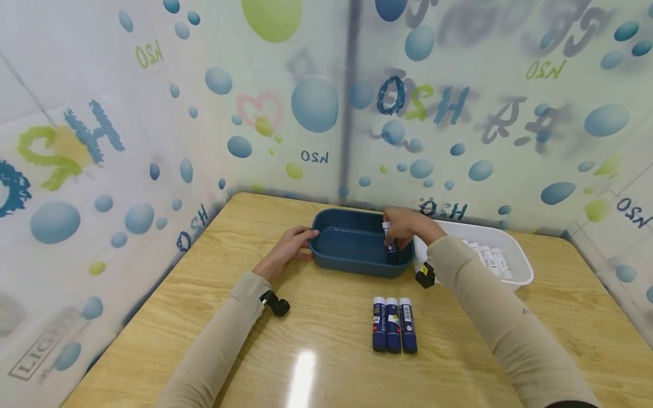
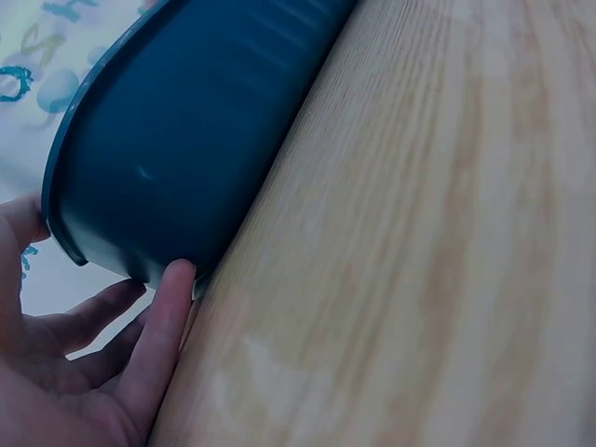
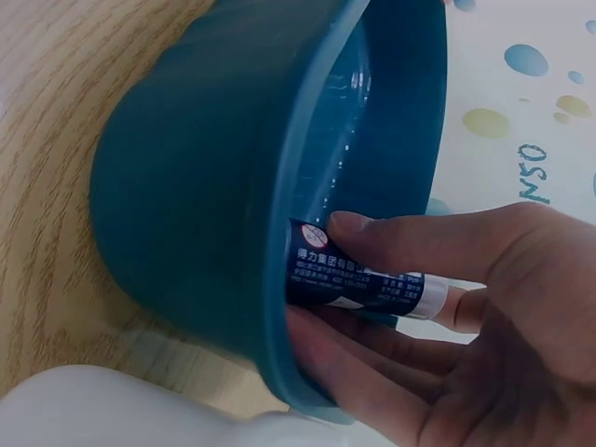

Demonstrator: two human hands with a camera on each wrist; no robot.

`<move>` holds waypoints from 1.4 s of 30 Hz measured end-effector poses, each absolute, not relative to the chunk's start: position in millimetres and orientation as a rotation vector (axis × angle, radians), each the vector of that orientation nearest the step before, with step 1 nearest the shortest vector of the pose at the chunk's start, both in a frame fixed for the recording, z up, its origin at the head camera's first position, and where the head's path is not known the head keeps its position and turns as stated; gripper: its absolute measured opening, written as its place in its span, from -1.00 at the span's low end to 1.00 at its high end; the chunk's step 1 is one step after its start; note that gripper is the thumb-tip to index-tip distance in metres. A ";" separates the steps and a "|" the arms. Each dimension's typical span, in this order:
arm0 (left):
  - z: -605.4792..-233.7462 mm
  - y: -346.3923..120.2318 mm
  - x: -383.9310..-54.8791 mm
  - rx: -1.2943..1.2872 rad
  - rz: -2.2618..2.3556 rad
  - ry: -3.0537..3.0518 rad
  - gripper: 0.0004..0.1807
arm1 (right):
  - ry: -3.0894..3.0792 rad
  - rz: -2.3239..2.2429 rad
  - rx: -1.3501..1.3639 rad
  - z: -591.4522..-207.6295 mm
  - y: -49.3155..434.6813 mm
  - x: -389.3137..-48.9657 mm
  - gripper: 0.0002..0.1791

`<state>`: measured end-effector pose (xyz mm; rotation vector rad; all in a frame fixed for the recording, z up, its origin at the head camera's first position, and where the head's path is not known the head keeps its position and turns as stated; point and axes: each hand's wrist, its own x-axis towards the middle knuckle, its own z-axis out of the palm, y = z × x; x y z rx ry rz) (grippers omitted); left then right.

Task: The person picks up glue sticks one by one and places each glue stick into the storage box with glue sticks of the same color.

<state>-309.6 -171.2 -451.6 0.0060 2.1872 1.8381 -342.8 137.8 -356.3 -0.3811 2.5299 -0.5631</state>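
Observation:
A dark blue plastic bin (image 1: 347,266) stands on the table near the back wall. My left hand (image 1: 288,246) holds its left end, with one digit at the rim and other fingers against the outer wall (image 2: 140,186). At the bin's right end, my right hand (image 1: 403,222) pinches a dark blue glue stick (image 3: 345,270) between thumb and fingers. The glue stick, white end upward, reaches down inside the bin's rim; its lower part is hidden by the bin wall in the right wrist view. Three similar glue sticks (image 1: 393,326) lie side by side in front.
Right beside the blue bin is a white bin (image 1: 522,266), partly behind my right forearm. Several white tubes (image 1: 490,259) lie in it. A printed curtain-like wall (image 1: 306,153) runs along the table's back and left edges. The wooden table (image 1: 326,317) extends in front.

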 end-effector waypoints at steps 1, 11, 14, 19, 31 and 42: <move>-451.9 -171.5 -309.7 0.006 1.841 2.187 -0.35 | 2.528 -0.558 -0.383 -356.5 137.5 -343.4 -0.51; -453.6 -172.8 -309.8 -0.001 1.858 2.184 -0.39 | 2.529 -0.520 -0.364 -356.9 132.7 -346.7 -0.46; -454.0 -173.2 -310.6 -0.001 1.859 2.181 -0.38 | 2.550 -0.497 -0.353 -357.1 132.5 -348.0 -0.50; -453.3 -173.2 -310.8 -0.013 1.854 2.185 -0.39 | 2.571 -0.454 -0.341 -359.1 132.0 -350.7 -0.55; -451.1 -170.4 -310.7 -0.014 1.849 2.192 -0.39 | 2.610 -0.288 -0.310 -369.3 132.5 -354.8 -0.69; -451.4 -169.4 -309.0 -0.022 1.850 2.196 -0.41 | 2.620 -0.257 -0.190 -376.6 123.0 -350.0 -0.73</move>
